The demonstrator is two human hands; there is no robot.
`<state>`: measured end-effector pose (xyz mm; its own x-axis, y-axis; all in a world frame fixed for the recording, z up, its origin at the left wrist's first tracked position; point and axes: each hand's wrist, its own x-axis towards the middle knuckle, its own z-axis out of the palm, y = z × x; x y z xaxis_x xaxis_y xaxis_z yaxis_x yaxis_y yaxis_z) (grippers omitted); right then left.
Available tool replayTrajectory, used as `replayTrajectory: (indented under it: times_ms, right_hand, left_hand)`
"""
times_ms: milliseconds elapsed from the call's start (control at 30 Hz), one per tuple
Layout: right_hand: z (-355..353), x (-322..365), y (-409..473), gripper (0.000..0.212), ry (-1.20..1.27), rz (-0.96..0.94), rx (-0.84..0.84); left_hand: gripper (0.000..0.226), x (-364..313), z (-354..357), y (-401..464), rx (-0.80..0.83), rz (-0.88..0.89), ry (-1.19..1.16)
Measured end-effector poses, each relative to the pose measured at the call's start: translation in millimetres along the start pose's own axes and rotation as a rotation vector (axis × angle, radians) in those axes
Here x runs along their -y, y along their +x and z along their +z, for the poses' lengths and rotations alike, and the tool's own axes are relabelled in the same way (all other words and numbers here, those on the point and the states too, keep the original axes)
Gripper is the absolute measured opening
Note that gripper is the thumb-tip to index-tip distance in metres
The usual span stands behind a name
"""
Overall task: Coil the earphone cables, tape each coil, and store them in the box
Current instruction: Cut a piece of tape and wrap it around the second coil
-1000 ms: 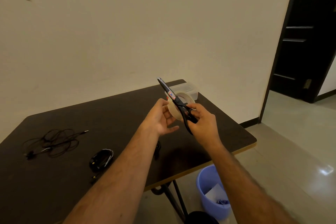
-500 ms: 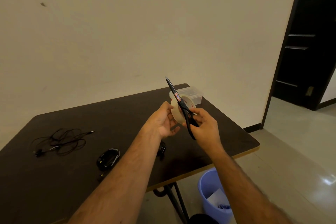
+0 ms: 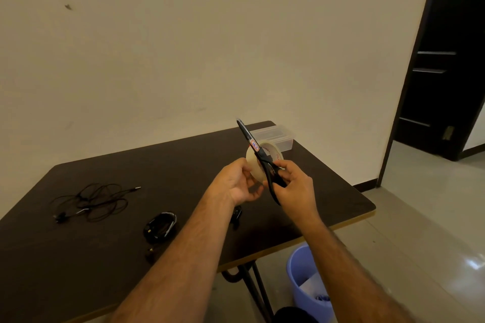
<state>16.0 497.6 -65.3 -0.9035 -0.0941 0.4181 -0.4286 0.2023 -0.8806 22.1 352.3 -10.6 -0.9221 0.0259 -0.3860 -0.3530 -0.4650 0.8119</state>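
One earphone cable [image 3: 160,225] is seen already coiled into a tight bundle on the dark table [image 3: 78,270], near the front edge; whether it is taped can't be told from this view. A 2nd cable [image 3: 97,202] is left loose and tangled, well apart to the left, so coiling is judged approx. half done at best. Another small dark item [image 3: 237,215] is partly hidden under the left forearm; not identifiable.

The tape roll [image 3: 256,165] is gripped by the left hand [image 3: 240,183], fingers curled round its near edge, held above the table. Black scissors [image 3: 256,151] are held by the right hand [image 3: 294,186], fingers curled at the handles, blades together & pointed up-left across the roll. A strip is judged as being cut or abt. to be cut; no free strip is visible.

The clear plastic box [image 3: 278,136] is set at the far right corner, contents not readable. Storing is judged still to do.
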Motion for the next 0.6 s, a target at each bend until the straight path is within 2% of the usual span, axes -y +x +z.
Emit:
replayTrajectory:
  times_ms: [67,600]
  right_hand:
    - [0.0,-0.1,0.2,0.043,-0.002,-0.006,0.002]
    - [3.3,0.3,-4.5,0.042,-0.008,-0.002,0.01]
  left_hand:
    - [0.022,-3.4,-0.4,-1.8,0.032,-0.007,-0.018]
    - [0.018,-6.4,-4.5,-3.1,-0.056,-0.028,0.025]
